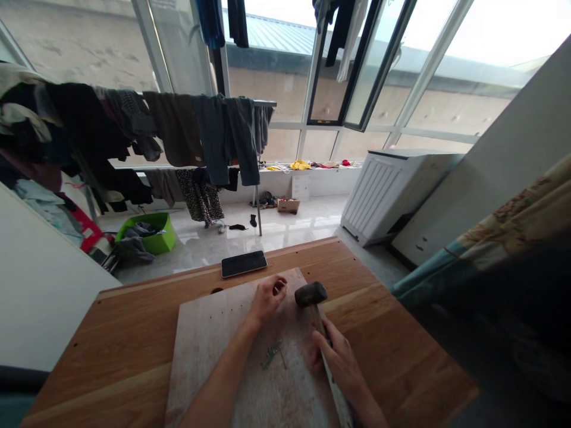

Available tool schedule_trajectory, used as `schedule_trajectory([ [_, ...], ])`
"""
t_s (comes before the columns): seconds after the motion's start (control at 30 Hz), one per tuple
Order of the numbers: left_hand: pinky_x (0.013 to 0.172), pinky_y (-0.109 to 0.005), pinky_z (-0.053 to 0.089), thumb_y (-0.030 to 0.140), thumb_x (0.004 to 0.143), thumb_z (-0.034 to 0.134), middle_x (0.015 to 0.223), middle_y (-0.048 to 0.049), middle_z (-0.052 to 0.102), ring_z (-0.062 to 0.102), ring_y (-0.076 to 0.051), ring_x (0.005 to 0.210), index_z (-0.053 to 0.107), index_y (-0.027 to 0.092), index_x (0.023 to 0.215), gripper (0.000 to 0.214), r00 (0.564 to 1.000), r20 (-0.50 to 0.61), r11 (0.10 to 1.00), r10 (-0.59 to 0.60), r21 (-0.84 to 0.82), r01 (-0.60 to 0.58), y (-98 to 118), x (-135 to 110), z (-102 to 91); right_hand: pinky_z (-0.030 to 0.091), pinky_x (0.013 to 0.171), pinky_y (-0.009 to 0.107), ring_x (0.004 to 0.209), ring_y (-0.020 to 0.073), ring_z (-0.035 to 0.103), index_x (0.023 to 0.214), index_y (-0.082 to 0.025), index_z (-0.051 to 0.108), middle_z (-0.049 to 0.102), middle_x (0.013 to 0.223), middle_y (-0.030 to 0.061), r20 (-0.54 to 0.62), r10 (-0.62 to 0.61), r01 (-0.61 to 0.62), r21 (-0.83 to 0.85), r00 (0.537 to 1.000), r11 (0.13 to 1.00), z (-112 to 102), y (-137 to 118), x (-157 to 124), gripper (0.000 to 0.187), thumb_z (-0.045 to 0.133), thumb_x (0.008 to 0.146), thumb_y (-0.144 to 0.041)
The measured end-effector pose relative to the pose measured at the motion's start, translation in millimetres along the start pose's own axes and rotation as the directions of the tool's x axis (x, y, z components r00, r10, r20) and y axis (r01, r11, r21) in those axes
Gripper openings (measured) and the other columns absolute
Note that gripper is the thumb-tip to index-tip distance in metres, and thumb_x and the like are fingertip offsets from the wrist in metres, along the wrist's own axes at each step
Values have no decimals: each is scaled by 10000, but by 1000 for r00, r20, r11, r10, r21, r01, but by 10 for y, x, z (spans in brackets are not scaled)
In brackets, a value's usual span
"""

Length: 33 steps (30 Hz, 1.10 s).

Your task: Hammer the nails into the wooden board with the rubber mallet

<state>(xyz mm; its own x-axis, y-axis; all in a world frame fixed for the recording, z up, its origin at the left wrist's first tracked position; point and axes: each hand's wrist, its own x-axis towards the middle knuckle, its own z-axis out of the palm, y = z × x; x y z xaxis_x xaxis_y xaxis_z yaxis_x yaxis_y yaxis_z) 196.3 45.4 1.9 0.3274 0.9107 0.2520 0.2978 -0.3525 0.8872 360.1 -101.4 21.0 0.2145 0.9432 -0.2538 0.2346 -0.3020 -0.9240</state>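
A pale worn board [214,339] lies on the wooden table [129,333]. My left hand [266,299] rests on the board's far part, its fingers pinched together on something too small to name. My right hand [341,362] grips the handle of a hammer [311,293]. The hammer's dark head hovers just right of my left fingertips. A small heap of nails [273,354] lies on the board between my forearms.
A black phone [243,263] lies face up at the table's far edge. Beyond the table are a clothes rack [187,131] hung with garments, a green basket [154,235], a white cabinet [392,190] and tall windows. A patterned fabric [504,238] hangs at the right.
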Motion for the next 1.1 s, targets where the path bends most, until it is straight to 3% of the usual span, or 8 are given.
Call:
schedule_trajectory([
  [0.3, 699, -244, 474, 166, 832, 553, 799, -11, 664, 605, -142, 716, 636, 179, 871, 93, 998, 44, 996, 51, 77, -54, 25, -30, 1, 414, 345, 227, 358, 140, 526, 1180, -182, 482, 595, 596, -48, -32, -4, 4, 0, 999, 1000, 92, -45, 181, 404, 536, 851, -410],
  [0.57, 687, -245, 475, 128, 804, 553, 789, -8, 659, 600, -143, 712, 619, 178, 837, 90, 998, 58, 995, 4, 96, -10, 71, -25, -19, 402, 349, 242, 373, 133, 472, 1195, -166, 569, 499, 586, -60, 14, -51, 50, 22, 999, 998, 72, -77, 196, 504, 475, 895, -560],
  [0.77, 673, -224, 466, 66, 755, 560, 806, 1, 660, 596, -126, 689, 629, 170, 962, 242, 999, 38, 1000, 9, 12, -9, 45, -13, 9, 410, 409, 211, 431, 110, 455, 1215, -162, 591, 494, 620, -54, 39, -166, 167, -2, 985, 986, 88, -222, 164, 534, 467, 916, -586],
  [1.1, 665, -224, 448, 38, 740, 539, 779, 23, 633, 566, -120, 661, 608, 188, 1086, 383, 998, 53, 1000, 19, 12, -20, 45, -25, 29, 397, 377, 209, 404, 115, 464, 1273, -156, 579, 487, 588, -60, 77, -167, 169, -21, 983, 985, 148, -245, 211, 513, 438, 951, -529],
])
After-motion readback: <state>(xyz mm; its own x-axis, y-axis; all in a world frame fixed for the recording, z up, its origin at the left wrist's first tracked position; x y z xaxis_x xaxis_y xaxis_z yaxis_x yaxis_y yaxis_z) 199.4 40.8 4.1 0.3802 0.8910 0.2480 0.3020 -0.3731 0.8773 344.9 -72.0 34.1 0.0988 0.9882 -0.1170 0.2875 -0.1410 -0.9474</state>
